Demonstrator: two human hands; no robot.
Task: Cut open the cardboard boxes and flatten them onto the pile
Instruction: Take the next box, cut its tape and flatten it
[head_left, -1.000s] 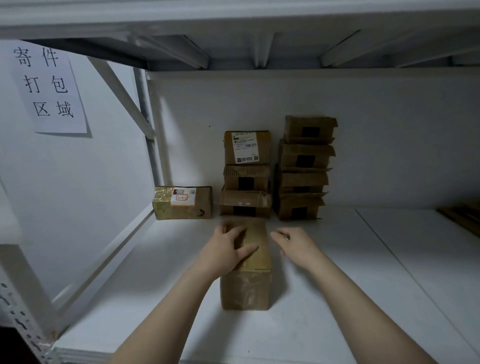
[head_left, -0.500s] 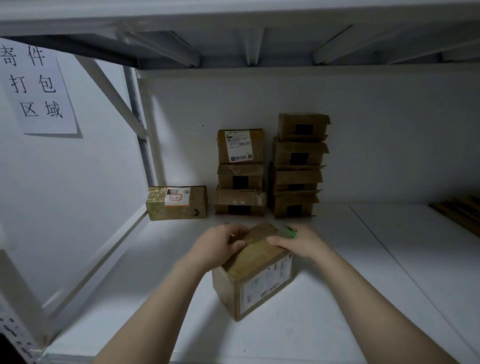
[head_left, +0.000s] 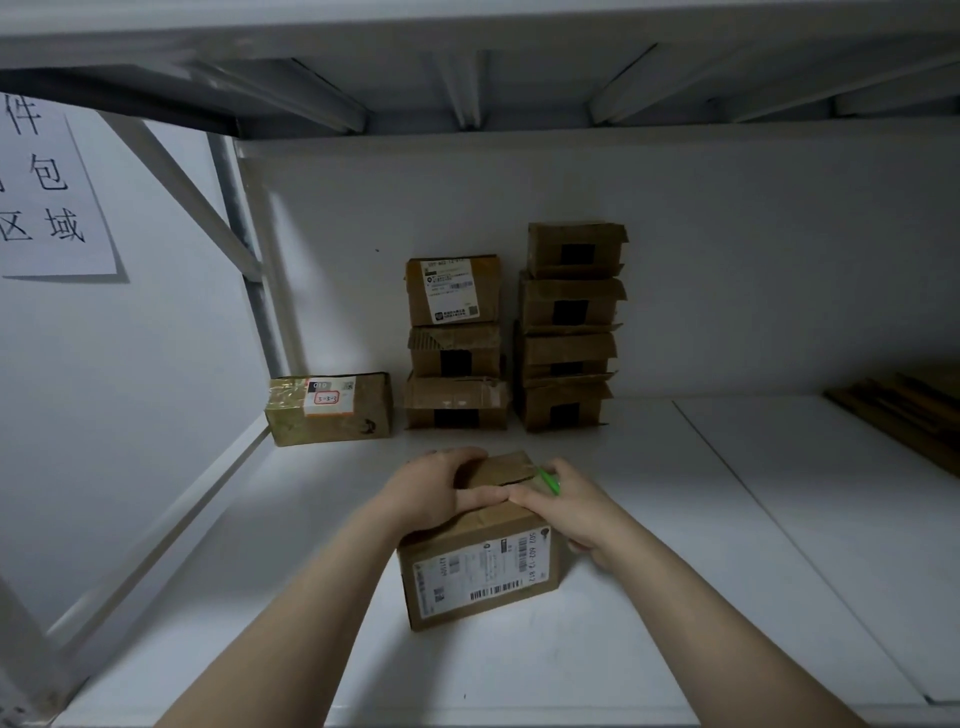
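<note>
As left hand (head_left: 431, 493) grips, labelled brown box (head_left: 483, 571), right hand (head_left: 576, 512) pinching cutter (head_left: 549, 480)

White shelf (head_left: 675, 545) lies bare right of the near box (head_left: 480, 566); stacked boxes (head_left: 511, 338) block the far wall

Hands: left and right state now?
Left hand: grips the box top.
Right hand: holds a green tool, touching the box.
</note>
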